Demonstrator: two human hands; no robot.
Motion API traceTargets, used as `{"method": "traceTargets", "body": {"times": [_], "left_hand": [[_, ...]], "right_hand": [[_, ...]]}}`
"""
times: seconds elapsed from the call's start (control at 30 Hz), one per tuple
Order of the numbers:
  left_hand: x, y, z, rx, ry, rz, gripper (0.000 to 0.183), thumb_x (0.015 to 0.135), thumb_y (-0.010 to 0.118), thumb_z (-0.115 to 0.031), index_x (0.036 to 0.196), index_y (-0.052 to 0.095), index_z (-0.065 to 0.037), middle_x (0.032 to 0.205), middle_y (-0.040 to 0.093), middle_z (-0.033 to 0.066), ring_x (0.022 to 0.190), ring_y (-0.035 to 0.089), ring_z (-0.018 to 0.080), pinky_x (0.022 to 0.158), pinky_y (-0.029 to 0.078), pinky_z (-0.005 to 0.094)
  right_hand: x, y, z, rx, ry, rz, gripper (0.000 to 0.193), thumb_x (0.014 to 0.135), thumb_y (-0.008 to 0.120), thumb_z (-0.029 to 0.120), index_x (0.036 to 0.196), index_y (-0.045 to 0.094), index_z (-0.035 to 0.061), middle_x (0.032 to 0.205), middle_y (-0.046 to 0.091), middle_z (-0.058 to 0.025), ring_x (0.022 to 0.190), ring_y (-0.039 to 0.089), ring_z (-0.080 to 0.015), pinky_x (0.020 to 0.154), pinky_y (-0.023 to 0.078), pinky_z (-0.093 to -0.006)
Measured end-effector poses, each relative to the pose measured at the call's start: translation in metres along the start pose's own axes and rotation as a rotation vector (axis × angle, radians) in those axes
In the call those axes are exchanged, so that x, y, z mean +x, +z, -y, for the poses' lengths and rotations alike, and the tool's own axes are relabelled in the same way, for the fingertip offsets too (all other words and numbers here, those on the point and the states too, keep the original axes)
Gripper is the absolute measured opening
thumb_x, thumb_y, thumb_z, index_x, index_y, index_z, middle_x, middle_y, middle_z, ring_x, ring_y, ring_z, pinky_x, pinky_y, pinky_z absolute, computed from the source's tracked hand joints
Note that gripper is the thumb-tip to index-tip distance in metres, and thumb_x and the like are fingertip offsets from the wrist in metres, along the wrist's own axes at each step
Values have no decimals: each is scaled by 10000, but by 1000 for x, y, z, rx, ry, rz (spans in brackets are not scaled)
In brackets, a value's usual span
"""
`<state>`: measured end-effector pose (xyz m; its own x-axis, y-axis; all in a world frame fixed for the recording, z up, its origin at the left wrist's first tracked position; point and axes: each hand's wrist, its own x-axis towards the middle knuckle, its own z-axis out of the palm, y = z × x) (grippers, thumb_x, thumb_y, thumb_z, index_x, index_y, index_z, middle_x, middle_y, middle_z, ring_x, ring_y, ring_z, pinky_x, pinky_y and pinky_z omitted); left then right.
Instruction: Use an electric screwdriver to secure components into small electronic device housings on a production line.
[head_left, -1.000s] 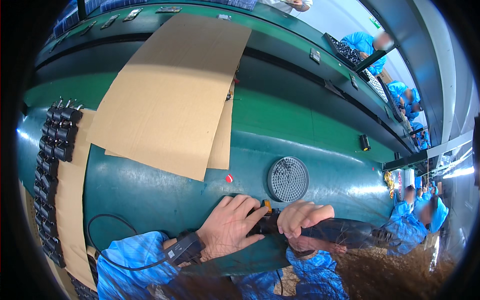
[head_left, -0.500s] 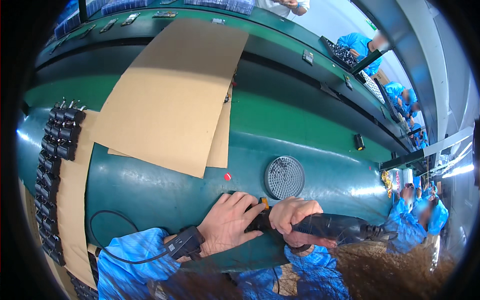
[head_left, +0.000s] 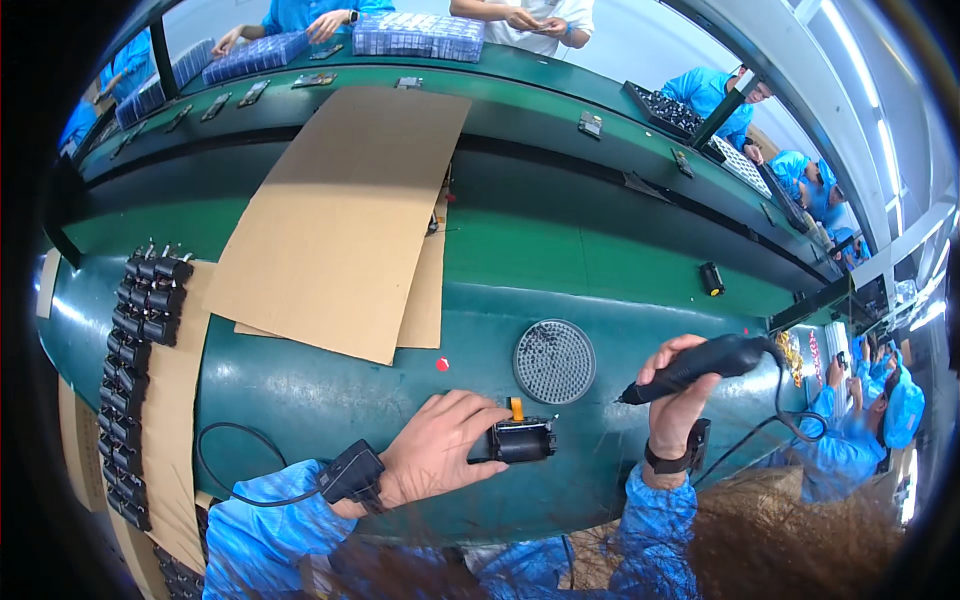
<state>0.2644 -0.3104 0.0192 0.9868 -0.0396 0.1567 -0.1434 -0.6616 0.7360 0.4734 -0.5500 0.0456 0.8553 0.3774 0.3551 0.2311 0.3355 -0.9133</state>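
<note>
My left hand (head_left: 432,452) grips the left end of a small black housing (head_left: 524,442) lying on the green table, thumb below and fingers above. An orange ribbon (head_left: 516,408) sticks up from the housing's top edge. To the right, my right hand (head_left: 676,408) is wrapped round a black electric screwdriver (head_left: 708,366). Its tip points left, apart from the housing, and its cord hangs down at the right. Just beyond the housing sits a round grey dish (head_left: 556,362) with a perforated-looking plate and small dark pieces in it.
A big cardboard sheet (head_left: 330,230) leans over the table's far left. Several black housings (head_left: 130,360) line a cardboard strip at the left. A small red piece (head_left: 443,365) lies near my left hand. One black part (head_left: 711,279) stands at the far right. Co-workers sit beyond the shelf.
My right hand and the screwdriver have lifted off the housing and moved right and up. The housing now shows uncovered beside my left hand, which keeps its hold. The view has shifted slightly.
</note>
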Motion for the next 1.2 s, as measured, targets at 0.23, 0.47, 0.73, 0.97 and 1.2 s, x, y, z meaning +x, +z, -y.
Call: {"method": "traceTargets", "body": {"times": [0.23,0.47,0.73,0.97,1.2], "left_hand": [[-3,-3,-12,-134,-62,18,541,811,840,-259,1276,632,-79,1340,564,112,1275,531,307,1091,429,435],[-44,-87,-43,223,-169,-138,542,762,848,-194,1230,594,-95,1421,489,169,1356,461,423,1128,411,480],[-68,-53,-30,772,-116,116,496,827,735,-253,1310,627,-214,1484,458,181,1406,427,422,1085,444,511],[-79,-51,-23,642,-200,-96,566,919,742,-298,1414,544,-106,1494,403,223,1417,380,458,1116,443,501],[-139,-101,-4,448,-423,-331,653,808,831,-272,1357,563,-42,1294,574,193,1228,545,384,1057,469,443]], "right_hand": [[-2,-1,-8,28,41,4,845,797,742,736,1167,569,-4,875,590,-68,705,628,-179,634,514,-302],[-13,-12,-7,22,3,-26,818,789,741,731,1156,552,25,823,583,-65,667,608,-175,604,514,-306],[-20,-4,-10,68,21,12,810,733,836,661,1145,572,16,830,616,-61,686,623,-167,605,515,-300],[-18,-16,-6,-74,-20,1,813,782,768,716,1166,547,34,798,565,-46,665,574,-146,584,494,-278],[-19,-35,-30,-28,0,-3,845,785,743,745,1175,500,35,784,530,-52,656,553,-149,582,488,-279]]}}
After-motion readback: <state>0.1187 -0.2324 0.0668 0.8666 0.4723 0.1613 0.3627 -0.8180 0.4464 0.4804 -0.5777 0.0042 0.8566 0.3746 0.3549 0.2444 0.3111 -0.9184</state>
